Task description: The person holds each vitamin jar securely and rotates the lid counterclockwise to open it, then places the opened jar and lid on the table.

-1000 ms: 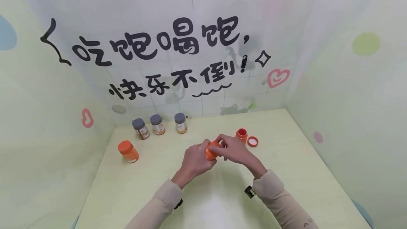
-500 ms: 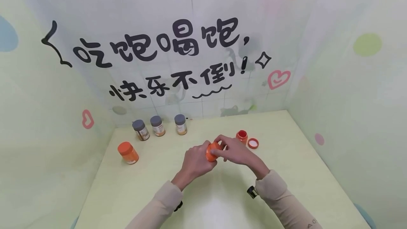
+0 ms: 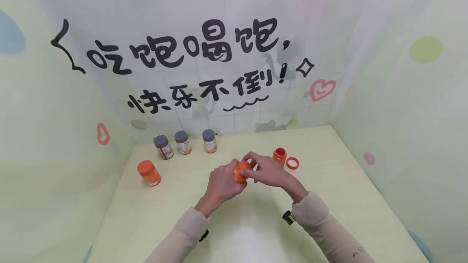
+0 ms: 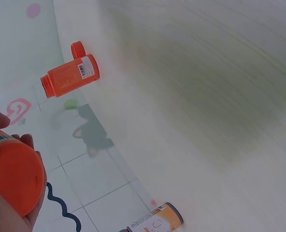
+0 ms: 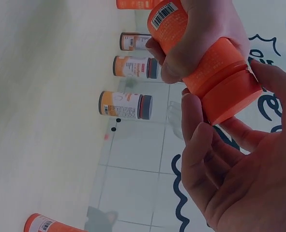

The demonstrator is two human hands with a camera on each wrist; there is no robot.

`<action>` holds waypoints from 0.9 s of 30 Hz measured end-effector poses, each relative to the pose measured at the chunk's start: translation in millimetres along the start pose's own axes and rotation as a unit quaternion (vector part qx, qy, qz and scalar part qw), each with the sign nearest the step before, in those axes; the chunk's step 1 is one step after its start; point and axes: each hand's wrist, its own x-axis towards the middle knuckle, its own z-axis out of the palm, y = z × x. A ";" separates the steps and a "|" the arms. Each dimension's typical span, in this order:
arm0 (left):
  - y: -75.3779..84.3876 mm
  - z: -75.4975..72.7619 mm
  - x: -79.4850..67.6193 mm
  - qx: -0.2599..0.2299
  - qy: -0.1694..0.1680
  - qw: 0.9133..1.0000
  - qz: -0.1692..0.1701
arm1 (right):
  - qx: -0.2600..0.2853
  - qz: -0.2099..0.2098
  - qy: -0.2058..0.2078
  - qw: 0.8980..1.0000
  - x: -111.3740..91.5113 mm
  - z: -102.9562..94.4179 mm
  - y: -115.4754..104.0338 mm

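Observation:
In the head view my left hand (image 3: 224, 182) grips an orange bottle (image 3: 239, 173) above the middle of the table. My right hand (image 3: 270, 171) reaches across from the right and pinches the bottle's lid. The right wrist view shows the bottle tilted, with the orange lid (image 5: 232, 99) on its neck and a dark line between lid and body. Thumb and fingers of the right hand lie around the lid's rim. The bottle's flat round end (image 4: 18, 179) faces the left wrist camera.
An opened orange bottle (image 3: 279, 156) stands at the back right, its loose lid (image 3: 292, 162) beside it. Left of the hands is a closed orange bottle (image 3: 150, 173). Three grey-capped bottles, including the rightmost grey-capped one (image 3: 210, 142), stand near the back wall (image 3: 234, 121).
Both hands stay together on the bottle, which has shifted slightly left relative to the table. The head view has moved a little. The standing bottles stay where they were.

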 end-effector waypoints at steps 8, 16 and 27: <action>-3.2 -5.6 2.3 0.001 0.001 1.000 -0.002 | -0.026 0.063 0.054 0.996 3.6 4.8 -8.8; -0.3 -6.9 0.7 0.001 0.001 1.000 -0.003 | -0.023 0.061 0.066 0.996 2.3 3.2 -7.7; -0.2 -8.1 -4.6 0.003 0.002 1.000 -0.005 | 0.005 -0.006 0.005 1.000 -5.7 -1.3 -9.9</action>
